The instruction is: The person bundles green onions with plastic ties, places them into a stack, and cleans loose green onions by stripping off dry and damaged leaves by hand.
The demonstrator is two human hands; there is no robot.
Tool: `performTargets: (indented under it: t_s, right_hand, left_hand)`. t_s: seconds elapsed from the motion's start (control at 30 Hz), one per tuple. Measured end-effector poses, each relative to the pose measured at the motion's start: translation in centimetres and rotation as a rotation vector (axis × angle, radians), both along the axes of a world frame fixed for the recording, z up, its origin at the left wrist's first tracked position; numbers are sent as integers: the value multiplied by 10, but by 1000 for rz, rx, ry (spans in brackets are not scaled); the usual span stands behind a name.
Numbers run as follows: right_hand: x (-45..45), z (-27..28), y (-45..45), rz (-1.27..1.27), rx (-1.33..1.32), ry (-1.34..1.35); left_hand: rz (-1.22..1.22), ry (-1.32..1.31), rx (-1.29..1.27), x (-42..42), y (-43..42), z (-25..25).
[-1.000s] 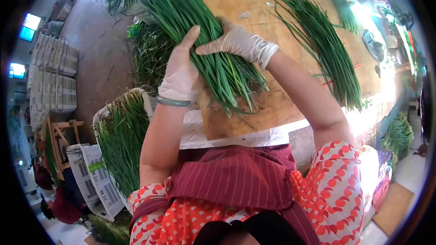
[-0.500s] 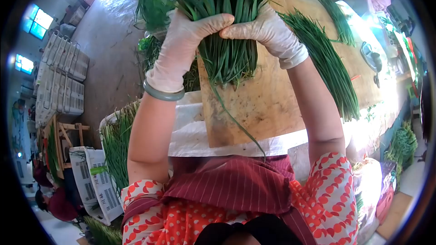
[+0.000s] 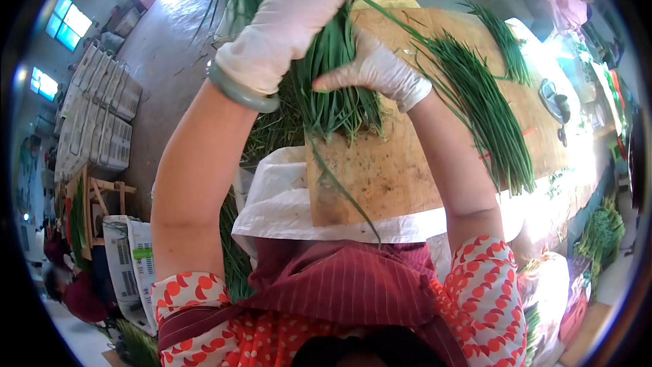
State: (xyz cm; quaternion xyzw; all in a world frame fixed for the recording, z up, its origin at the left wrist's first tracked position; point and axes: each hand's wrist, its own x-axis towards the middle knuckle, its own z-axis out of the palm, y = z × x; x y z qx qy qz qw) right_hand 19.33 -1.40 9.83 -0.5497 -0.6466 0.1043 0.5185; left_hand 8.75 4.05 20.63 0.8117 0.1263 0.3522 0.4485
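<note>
A thick bunch of garlic chives (image 3: 333, 105) spans the far side of the board, its cut ends toward me. My right hand (image 3: 380, 68), in a white glove, holds it from the right with the thumb across the front. Farther up, my gloved left hand (image 3: 299, 17) is closed around the leaf part, and its fingers are partly hidden and blurred. A grey-green bangle (image 3: 241, 88) circles my left wrist. One long loose leaf (image 3: 346, 194) hangs from the bunch over the board's near edge.
On the wooden board (image 3: 394, 170), another pile of chives (image 3: 482, 109) lies right of my hands, with a smaller bundle (image 3: 506, 44) behind it. White crates (image 3: 95, 122) are stacked at left. A person in dark red (image 3: 88, 299) is at lower left.
My left hand has moved up along the bunch, away from my right thumb. My right hand has shifted slightly left and down. The leaf tops have swung left.
</note>
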Motion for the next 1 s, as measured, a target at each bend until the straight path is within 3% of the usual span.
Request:
performTargets:
  t_s: [0.07,0.1,0.23,0.37,0.43,0.53,0.7,0.77,0.9,0.97,1.0]
  right_hand:
    - [10,-45,7,186,-222,222]
    - [13,-70,9,201,-303,261]
    - [-3,-119,11,193,-378,442]
    - [-6,-121,16,165,-260,381]
    - [-5,-122,17,292,-286,543]
    - [-13,-117,1,252,-496,531]
    - [-36,-117,-21,191,-486,693]
    - [-39,-125,-25,231,-348,940]
    - [-53,-114,-31,254,-320,1108]
    - [-68,-111,-27,345,-131,1439]
    - [-74,-107,-27,345,-133,1436]
  left_hand:
    - [214,130,-32,-13,11,2]
    - [-106,-86,-302,-14,46,-18]
    - [-129,-117,-405,-32,47,-16]
    - [-6,-76,-383,-31,51,-18]
    - [85,-220,-380,-28,64,-21]
    - [161,-242,-525,-45,85,-4]
    - [307,-323,-545,-80,162,-8]
    - [332,-345,-573,-101,190,-21]
    - [394,-400,-630,-128,206,-37]
    - [444,-438,-613,-138,206,-38]
    - [444,-441,-614,-144,208,-39]
